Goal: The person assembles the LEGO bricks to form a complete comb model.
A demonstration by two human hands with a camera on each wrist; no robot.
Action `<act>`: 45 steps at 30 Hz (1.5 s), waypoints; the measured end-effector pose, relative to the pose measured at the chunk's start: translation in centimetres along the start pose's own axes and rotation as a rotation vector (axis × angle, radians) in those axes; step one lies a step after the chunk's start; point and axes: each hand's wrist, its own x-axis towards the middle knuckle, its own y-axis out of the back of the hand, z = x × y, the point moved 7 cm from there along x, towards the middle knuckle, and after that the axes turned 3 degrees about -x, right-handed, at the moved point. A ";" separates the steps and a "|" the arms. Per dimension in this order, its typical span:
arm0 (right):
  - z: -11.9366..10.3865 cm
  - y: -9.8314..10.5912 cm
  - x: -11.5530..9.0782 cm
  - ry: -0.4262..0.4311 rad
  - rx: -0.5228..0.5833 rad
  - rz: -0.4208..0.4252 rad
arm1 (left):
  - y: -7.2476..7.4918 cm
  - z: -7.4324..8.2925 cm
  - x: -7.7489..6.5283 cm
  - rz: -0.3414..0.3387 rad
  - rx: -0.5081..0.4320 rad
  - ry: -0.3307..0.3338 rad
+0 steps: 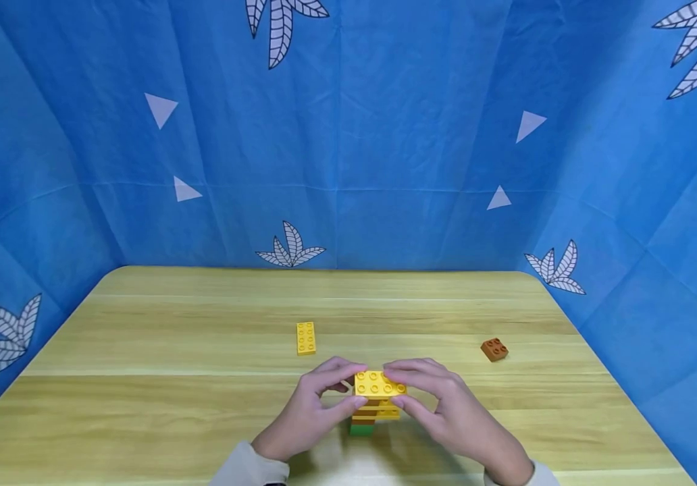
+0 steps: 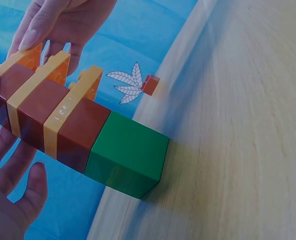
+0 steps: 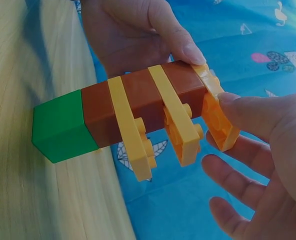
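Observation:
A tower of toy building bricks stands on the table, with a green brick (image 2: 128, 155) at its foot. Above that, brown bricks (image 3: 142, 95) alternate with thin yellow bricks (image 3: 127, 127), whose studded ends jut out to the right. On top lies a yellow eight-stud brick (image 1: 375, 386). My left hand (image 1: 318, 407) pinches this top brick at its left end, thumb in front and forefinger behind. The right hand (image 1: 446, 408) pinches its overhanging right end the same way; its other fingers hang apart from the tower in the right wrist view.
A loose yellow brick (image 1: 306, 338) lies studs up on the wooden table (image 1: 172, 351), behind the tower and to its left. Farther right is a small brown brick (image 1: 494, 349). Blue patterned cloth (image 1: 385, 135) hangs behind the table and along its sides.

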 end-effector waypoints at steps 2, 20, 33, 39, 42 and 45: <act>0.0 0.0 0.0 -0.003 0.003 0.000 | 0.0 0.0 0.0 -0.002 -0.001 0.001; 0.6 0.5 -0.1 -0.055 0.002 0.045 | -0.2 -0.2 0.0 -0.004 0.002 -0.014; 3.4 1.3 -0.8 -0.164 -0.045 0.149 | -0.1 -0.3 -0.1 -0.005 0.014 0.013; 6.1 1.2 -1.6 -0.283 -0.043 0.189 | -0.1 -0.3 -0.1 -0.009 0.005 0.031; 7.5 1.2 -2.1 -0.350 -0.044 0.201 | -0.1 -0.4 -0.1 -0.010 0.001 0.044; 8.8 1.4 -2.6 -0.399 -0.039 0.228 | -0.1 -0.4 -0.1 -0.009 0.001 0.053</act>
